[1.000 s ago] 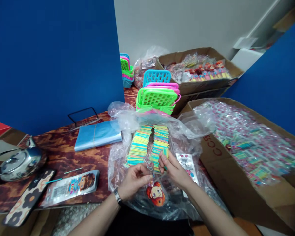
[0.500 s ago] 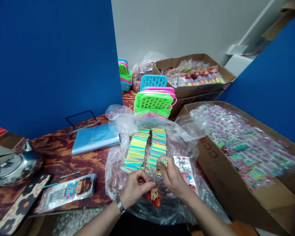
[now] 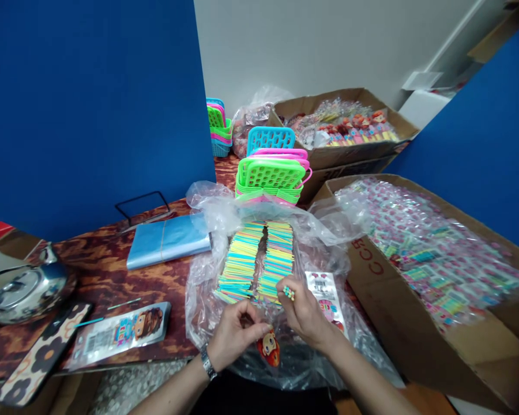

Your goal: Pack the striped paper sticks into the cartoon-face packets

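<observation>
Between the thumb and fingers of my left hand [image 3: 237, 331] is a clear packet with a red-haired cartoon head [image 3: 269, 349] at its lower end. My right hand [image 3: 305, 314] is closed around a small bundle of thin coloured sticks [image 3: 288, 293], whose yellow and blue-green ends poke out by the fingers. The two hands are close together but apart, and the upper part of the packet is hard to make out. Just beyond them, two columns of yellow, blue and pink sticks [image 3: 242, 259] lie on a crumpled clear plastic bag [image 3: 203, 288].
A printed packet [image 3: 326, 297] lies right of my right hand. Stacked baskets [image 3: 270, 176] stand behind the sticks. Open cartons [image 3: 372, 271] of packets are at right. At left are a blue film bundle [image 3: 168, 242], another packet [image 3: 123, 334], a flowered phone case [image 3: 43, 357] and a kettle [image 3: 30, 288].
The cartoon-head packet has shifted slightly left and down with my left hand. My right hand has turned a little, showing more stick ends. Both grips are unchanged.
</observation>
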`<state>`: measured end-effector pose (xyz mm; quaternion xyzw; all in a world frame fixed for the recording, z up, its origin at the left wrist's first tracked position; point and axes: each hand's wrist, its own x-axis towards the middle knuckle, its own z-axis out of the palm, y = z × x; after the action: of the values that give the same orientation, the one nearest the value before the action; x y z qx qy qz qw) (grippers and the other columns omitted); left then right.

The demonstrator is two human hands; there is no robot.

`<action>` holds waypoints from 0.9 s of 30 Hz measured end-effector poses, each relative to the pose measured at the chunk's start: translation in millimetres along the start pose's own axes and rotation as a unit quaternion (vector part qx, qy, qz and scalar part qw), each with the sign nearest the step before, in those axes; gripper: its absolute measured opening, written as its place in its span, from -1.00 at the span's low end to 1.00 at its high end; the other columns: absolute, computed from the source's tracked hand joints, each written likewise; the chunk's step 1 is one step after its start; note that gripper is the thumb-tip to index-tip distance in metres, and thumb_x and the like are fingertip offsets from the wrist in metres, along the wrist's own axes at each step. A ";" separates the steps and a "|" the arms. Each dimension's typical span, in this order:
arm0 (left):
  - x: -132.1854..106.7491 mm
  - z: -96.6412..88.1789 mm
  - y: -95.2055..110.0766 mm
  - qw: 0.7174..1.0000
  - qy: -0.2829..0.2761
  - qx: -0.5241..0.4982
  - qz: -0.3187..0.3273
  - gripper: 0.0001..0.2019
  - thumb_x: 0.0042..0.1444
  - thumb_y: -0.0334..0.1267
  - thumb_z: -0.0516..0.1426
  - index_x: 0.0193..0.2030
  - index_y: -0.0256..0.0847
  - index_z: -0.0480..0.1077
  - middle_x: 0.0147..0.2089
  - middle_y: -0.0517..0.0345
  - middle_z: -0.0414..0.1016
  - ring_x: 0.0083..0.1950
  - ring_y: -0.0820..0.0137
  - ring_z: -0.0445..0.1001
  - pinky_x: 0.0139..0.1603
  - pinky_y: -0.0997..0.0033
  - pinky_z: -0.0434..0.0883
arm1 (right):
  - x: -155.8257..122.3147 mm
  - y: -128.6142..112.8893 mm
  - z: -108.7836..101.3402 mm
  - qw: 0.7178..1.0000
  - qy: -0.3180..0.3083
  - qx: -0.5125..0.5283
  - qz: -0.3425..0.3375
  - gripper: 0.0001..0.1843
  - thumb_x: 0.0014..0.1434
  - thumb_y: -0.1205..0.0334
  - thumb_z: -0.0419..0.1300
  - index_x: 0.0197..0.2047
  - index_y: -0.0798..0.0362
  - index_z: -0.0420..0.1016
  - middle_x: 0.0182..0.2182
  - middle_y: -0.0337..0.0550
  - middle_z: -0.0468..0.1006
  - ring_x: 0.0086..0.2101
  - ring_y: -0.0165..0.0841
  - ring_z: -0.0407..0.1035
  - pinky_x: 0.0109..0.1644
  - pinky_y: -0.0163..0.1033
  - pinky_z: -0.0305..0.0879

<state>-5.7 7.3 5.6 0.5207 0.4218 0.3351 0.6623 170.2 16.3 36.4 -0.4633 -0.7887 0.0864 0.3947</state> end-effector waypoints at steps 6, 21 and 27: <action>-2.6 0.8 0.7 1.000 0.001 0.002 -0.003 -0.72 -0.11 -0.20 0.26 -0.52 -0.26 0.23 -0.53 0.23 0.34 -0.52 0.53 0.27 -0.49 0.54 0.23 | -5.0 3.7 0.6 1.000 -0.002 -0.007 -0.028 -0.77 0.19 0.43 -0.09 -0.09 0.01 0.12 -0.37 -0.16 0.39 -0.33 -0.35 0.36 -0.29 -0.27 0.32; -14.9 1.4 -4.1 1.000 0.021 0.017 -0.004 -0.72 -0.12 -0.19 0.26 -0.51 -0.28 0.25 -0.51 0.20 0.36 -0.51 0.53 0.27 -0.49 0.54 0.24 | -0.3 -4.9 -1.7 0.995 0.022 0.031 -0.090 -0.65 0.10 0.56 -0.08 -0.05 0.07 0.13 -0.37 -0.13 0.37 -0.31 -0.35 0.33 -0.29 -0.27 0.36; -18.4 2.0 -5.6 0.999 0.026 0.020 0.010 -0.73 -0.11 -0.20 0.26 -0.53 -0.28 0.24 -0.52 0.22 0.33 -0.50 0.53 0.26 -0.49 0.55 0.24 | -4.8 -7.8 -2.1 0.995 0.024 0.034 -0.095 -0.67 0.13 0.53 -0.05 -0.04 0.07 0.12 -0.36 -0.13 0.36 -0.31 -0.35 0.33 -0.27 -0.26 0.36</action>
<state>-11.5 -11.1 4.2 0.5293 0.4403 0.3462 0.6373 167.7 7.6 39.1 -0.3741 -0.8164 0.0644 0.4351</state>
